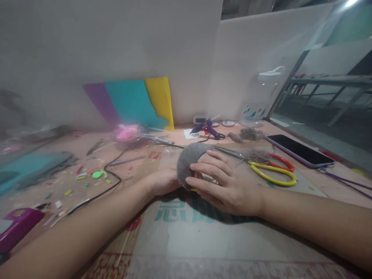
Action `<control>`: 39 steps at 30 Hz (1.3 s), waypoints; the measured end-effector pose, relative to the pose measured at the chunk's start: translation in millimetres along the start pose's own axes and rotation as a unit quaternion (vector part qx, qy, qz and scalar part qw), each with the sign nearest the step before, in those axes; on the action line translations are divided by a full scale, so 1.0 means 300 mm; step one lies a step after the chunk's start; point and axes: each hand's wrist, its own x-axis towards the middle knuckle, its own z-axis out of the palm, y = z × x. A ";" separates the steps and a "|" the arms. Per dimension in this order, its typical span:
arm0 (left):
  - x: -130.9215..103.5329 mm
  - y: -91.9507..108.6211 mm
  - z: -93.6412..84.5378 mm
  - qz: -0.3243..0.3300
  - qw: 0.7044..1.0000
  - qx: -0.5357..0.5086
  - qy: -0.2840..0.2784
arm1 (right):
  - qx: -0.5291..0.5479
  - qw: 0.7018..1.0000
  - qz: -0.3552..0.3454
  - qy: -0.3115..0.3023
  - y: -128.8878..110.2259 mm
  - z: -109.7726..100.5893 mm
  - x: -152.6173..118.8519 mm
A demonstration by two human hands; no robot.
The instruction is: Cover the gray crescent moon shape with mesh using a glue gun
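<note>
A rounded grey piece wound with yarn [188,157] is held up just above the printed cardboard [186,240], between my two hands. My left hand [165,181] supports it from behind on the left, and most of its fingers are hidden behind the piece. Across the front and right side curl the fingers of my right hand [222,180], touching the wound yarn. Right of my hands lie scissors [274,180] with one yellow and one red handle, beside a loose tangle of grey yarn [258,156].
Behind stand a blue glue gun [207,129] and a clear bottle [254,102]. A phone [299,149] lies at right. Colourful scraps [97,175], a black cord [116,182] and a magenta tape dispenser [21,226] are at left. A coloured sheet [130,102] leans on the wall.
</note>
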 end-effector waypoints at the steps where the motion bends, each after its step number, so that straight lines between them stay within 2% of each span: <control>1: 0.000 -0.001 0.000 0.001 1.000 0.002 -0.001 | 0.002 1.000 -0.004 0.001 0.000 0.000 -0.001; 9: 0.002 -0.010 -0.003 -0.014 0.999 -0.035 0.008 | 0.007 1.000 -0.003 -0.009 0.004 0.001 -0.006; 15: -0.006 -0.008 0.006 -0.034 0.997 -0.048 0.040 | 0.000 1.000 0.001 -0.009 0.003 0.001 -0.007; 19: -0.006 -0.010 0.007 -0.038 0.997 -0.052 0.031 | 0.003 1.000 -0.008 -0.008 0.004 -0.001 -0.008; 26: -0.003 -0.035 -0.026 -0.040 0.998 -0.034 0.018 | 0.007 1.000 -0.003 -0.001 0.002 0.005 -0.012; 30: -0.002 -0.032 -0.014 -0.032 0.995 -0.071 0.064 | 0.014 1.000 0.025 0.001 0.006 0.009 -0.012; 35: 0.007 -0.005 0.029 -0.040 0.982 -0.095 0.157 | 0.099 0.984 0.150 -0.001 0.036 0.016 -0.009; 37: 0.011 0.004 0.037 -0.041 0.979 -0.059 0.193 | 0.140 0.970 0.197 -0.005 0.046 0.021 -0.012; 39: 0.014 0.013 0.038 -0.033 0.972 0.020 0.234 | 0.173 0.959 0.226 0.001 0.052 0.027 -0.015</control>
